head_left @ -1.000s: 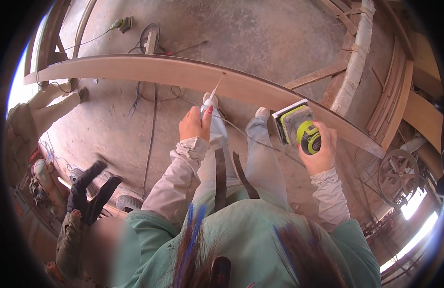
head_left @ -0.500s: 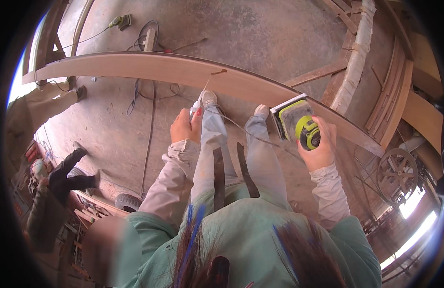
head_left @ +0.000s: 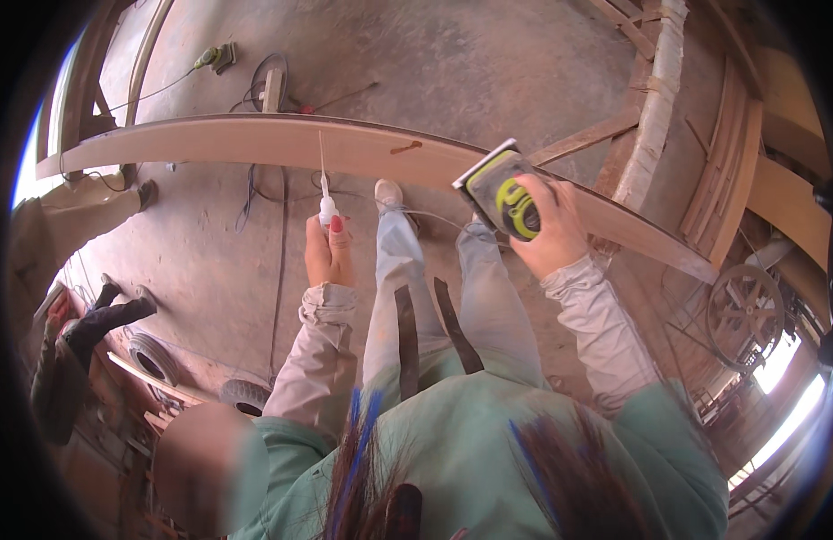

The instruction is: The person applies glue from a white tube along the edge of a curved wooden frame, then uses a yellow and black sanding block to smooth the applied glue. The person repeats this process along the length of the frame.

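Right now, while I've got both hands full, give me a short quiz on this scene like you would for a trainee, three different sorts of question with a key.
1. What is the right hand holding?
A) a hammer
B) a green-and-black sander
C) a paintbrush

2. True or false: the brown smear on the long wooden board lies to the right of the thin tip of the white-capped bottle in the left hand.

3. Where does the second green tool lie?

Key: 1: B. 2: True. 3: On the floor, beyond the board.
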`<state>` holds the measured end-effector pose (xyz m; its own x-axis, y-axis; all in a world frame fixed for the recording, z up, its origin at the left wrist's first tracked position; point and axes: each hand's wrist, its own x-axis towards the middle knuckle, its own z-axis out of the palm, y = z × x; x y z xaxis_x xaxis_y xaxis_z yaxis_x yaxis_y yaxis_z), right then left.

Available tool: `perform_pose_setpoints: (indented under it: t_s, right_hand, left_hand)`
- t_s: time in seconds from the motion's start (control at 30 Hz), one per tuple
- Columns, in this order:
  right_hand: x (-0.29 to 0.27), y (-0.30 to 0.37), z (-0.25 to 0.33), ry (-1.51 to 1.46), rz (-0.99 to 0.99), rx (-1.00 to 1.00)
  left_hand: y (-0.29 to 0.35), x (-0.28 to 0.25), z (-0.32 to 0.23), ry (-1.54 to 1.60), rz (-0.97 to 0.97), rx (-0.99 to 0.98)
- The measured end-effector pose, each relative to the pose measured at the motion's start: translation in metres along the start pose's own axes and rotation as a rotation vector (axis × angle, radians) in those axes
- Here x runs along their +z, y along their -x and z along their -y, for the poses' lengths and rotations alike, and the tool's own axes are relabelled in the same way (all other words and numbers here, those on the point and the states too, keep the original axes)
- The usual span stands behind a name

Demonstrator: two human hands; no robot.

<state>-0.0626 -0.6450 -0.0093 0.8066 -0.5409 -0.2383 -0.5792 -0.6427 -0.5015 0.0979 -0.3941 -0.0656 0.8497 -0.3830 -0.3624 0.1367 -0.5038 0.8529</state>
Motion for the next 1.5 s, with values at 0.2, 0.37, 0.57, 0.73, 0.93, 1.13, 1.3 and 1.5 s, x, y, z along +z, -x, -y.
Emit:
perform_pose_setpoints:
  t_s: [0.2,0.37,0.57,0.73,0.93,1.13,1.3,1.5]
  right_hand:
    - [0.019,-0.013,0.03,-0.007,0.027,-0.096]
    - [0.025,-0.019,0.042,0.002,0.088,-0.132]
    - [0.02,-0.017,0.043,-0.006,0.114,-0.15]
    - [0.016,-0.017,0.039,0.013,0.065,-0.153]
    - [0.01,-0.027,0.037,0.026,0.047,-0.147]
    - [0.007,-0.029,0.04,0.026,0.065,-0.13]
    - [0.013,-0.037,0.042,0.051,0.094,-0.16]
    - [0.029,-0.065,0.078,0.063,0.183,-0.256]
  left_hand:
    - [-0.014,0.002,-0.016,0.084,-0.006,0.066]
    - [-0.018,0.001,-0.028,0.096,0.022,0.068]
    - [-0.017,-0.006,-0.016,0.149,-0.007,0.076]
    - [-0.014,-0.015,-0.006,0.118,-0.027,0.016]
    - [-0.014,-0.018,0.0,0.128,-0.015,0.02]
    - [-0.013,-0.019,0.0,0.18,-0.019,0.008]
    - [-0.013,-0.019,-0.002,0.182,-0.032,-0.001]
    - [-0.029,-0.015,-0.028,0.227,-0.042,0.061]
